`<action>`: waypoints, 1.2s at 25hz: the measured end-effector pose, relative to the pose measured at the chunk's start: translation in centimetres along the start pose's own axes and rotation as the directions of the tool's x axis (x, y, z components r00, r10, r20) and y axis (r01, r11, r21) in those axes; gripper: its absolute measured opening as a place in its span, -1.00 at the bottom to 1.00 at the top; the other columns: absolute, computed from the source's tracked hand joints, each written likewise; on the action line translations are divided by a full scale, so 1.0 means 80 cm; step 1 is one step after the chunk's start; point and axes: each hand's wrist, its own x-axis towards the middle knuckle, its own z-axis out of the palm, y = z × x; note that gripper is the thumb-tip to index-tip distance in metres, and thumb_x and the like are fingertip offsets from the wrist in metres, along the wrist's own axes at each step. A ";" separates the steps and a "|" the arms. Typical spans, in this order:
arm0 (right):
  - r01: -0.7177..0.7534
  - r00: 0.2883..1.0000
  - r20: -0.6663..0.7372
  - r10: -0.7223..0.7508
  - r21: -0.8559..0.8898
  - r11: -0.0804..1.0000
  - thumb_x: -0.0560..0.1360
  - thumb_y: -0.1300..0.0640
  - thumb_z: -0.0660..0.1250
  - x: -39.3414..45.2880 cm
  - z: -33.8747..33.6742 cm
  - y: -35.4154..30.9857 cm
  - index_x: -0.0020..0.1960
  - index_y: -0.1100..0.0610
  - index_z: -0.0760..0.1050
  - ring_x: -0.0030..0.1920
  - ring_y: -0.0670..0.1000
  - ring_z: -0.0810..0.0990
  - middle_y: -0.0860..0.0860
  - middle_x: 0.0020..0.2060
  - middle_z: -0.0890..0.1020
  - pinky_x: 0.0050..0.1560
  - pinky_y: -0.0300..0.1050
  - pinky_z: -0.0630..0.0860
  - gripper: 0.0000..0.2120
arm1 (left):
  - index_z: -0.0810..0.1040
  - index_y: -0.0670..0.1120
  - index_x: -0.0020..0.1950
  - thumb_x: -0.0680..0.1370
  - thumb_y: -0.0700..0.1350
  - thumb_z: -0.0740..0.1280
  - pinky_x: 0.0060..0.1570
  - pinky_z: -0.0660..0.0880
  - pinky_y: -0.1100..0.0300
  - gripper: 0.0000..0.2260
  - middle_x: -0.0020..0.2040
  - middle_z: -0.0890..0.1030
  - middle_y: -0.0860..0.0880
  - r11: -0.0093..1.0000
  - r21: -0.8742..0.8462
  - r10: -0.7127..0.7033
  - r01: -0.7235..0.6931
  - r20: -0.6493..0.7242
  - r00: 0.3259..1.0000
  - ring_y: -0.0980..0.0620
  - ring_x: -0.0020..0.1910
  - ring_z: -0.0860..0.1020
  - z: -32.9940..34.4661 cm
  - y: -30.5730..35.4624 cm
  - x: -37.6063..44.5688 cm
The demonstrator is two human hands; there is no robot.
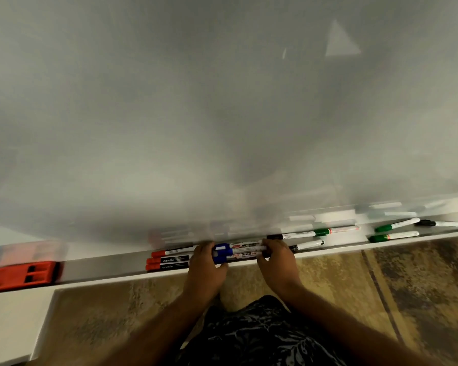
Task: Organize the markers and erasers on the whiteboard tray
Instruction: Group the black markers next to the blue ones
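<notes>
1. Head view: the whiteboard (222,101) fills the upper part, and its tray (103,268) runs along the bottom edge from 9 o'clock up toward 3 o'clock.
2. The left hand (205,268) and the right hand (278,262) both rest on the tray just below centre, at about 6 o'clock of the board. Their fingers are curled around the two ends of a bundle of blue markers (236,252), the left at the blue caps and the right at the far ends.
3. Touching the left hand at its 9 o'clock lie three red markers (169,258), side by side and parallel to the tray.
4. At the right hand's 2 o'clock a black marker (291,236) and a green marker (336,230) lie end to end; another black marker (307,245) lies just beside the right hand.
5. Farther toward 3 o'clock lie two more green markers (394,231) and a black-capped marker (442,223), apart from each other.
6. A red eraser (24,276), blurred, sits on the tray at far 9 o'clock.
7. Below the tray shows a mottled brown floor (381,286).
</notes>
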 end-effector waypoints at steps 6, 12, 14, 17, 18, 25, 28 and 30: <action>0.032 0.990 0.137 -0.038 0.043 0.999 0.51 0.16 0.47 -0.010 0.007 -0.006 0.31 0.01 0.60 0.06 -0.13 0.61 -0.11 0.12 0.61 0.09 -0.27 0.59 -0.63 | 0.37 -0.08 0.50 0.43 -0.04 0.58 0.42 0.42 0.00 -0.30 0.42 0.44 -0.12 0.996 0.000 -0.089 0.089 0.005 0.996 -0.10 0.35 0.48 0.002 -0.003 -0.001; 0.195 0.976 -0.014 -0.217 -0.379 0.904 0.40 0.33 0.34 0.007 -0.057 0.047 0.13 0.00 0.65 0.07 0.05 0.57 -0.08 0.04 0.64 0.00 -0.01 0.56 -0.61 | 0.50 0.04 0.31 0.42 -0.13 0.53 0.25 0.44 0.20 -0.52 0.29 0.49 0.07 0.942 0.087 0.330 -0.325 -0.054 0.942 0.08 0.26 0.47 0.012 0.014 -0.021; 0.182 0.978 0.021 -0.210 -0.584 0.791 0.38 0.29 0.32 0.017 -0.087 0.075 0.18 -0.05 0.61 0.16 0.08 0.55 -0.10 0.12 0.62 0.04 0.03 0.51 -0.56 | 0.55 0.02 0.31 0.49 -0.14 0.46 0.27 0.48 0.15 -0.60 0.30 0.54 0.05 0.893 0.093 0.437 -0.440 0.055 0.898 0.07 0.27 0.51 0.027 0.039 -0.014; 0.235 0.971 0.125 -0.204 -0.653 0.720 0.45 0.24 0.35 0.033 -0.120 0.102 0.18 -0.10 0.59 0.23 0.07 0.55 -0.11 0.15 0.61 0.18 0.05 0.41 -0.63 | 0.51 0.05 0.41 0.59 -0.11 0.32 0.30 0.48 0.13 -0.63 0.36 0.56 0.04 0.816 0.206 0.507 -0.540 0.195 0.840 0.04 0.32 0.52 0.062 0.088 0.002; 0.274 0.961 0.163 -0.223 -0.650 0.709 0.48 0.22 0.35 0.038 -0.129 0.104 0.14 -0.09 0.59 0.21 0.07 0.56 -0.10 0.12 0.61 0.20 0.04 0.39 -0.69 | 0.48 0.06 0.43 0.60 -0.12 0.28 0.28 0.50 0.10 -0.61 0.37 0.55 0.04 0.782 0.264 0.517 -0.565 0.232 0.824 0.02 0.31 0.52 0.074 0.104 0.007; 0.412 0.911 0.135 -0.390 -0.242 0.879 0.34 0.25 0.28 0.027 -0.229 0.133 -0.08 0.05 0.43 -0.17 0.10 0.55 -0.04 -0.12 0.54 -0.23 0.03 0.49 -0.81 | 0.54 0.01 0.31 0.52 -0.21 0.32 0.02 0.62 -0.02 -0.64 0.20 0.61 -0.02 0.532 0.646 0.441 -0.548 0.341 0.830 -0.10 0.18 0.59 0.150 0.158 0.013; 0.208 0.973 -0.046 -0.226 -0.246 0.947 0.42 0.15 0.39 0.032 -0.293 0.185 -0.09 0.01 0.49 -0.19 0.06 0.58 -0.09 -0.15 0.56 -0.27 -0.05 0.49 -0.88 | 0.59 0.00 0.24 0.50 -0.19 0.33 -0.01 0.62 -0.03 -0.68 0.17 0.61 -0.03 0.526 0.682 0.417 -0.508 0.314 0.853 -0.11 0.18 0.59 0.163 0.158 0.014; -0.009 0.977 -0.208 -0.053 -0.287 0.958 0.47 0.18 0.41 0.052 -0.342 0.227 -0.04 0.03 0.59 -0.13 0.12 0.63 -0.01 -0.10 0.63 -0.21 -0.03 0.56 -0.90 | 0.61 -0.02 0.24 0.46 -0.19 0.36 0.01 0.61 -0.05 -0.66 0.20 0.60 -0.08 0.554 0.679 0.397 -0.481 0.292 0.870 -0.15 0.21 0.57 0.164 0.153 0.014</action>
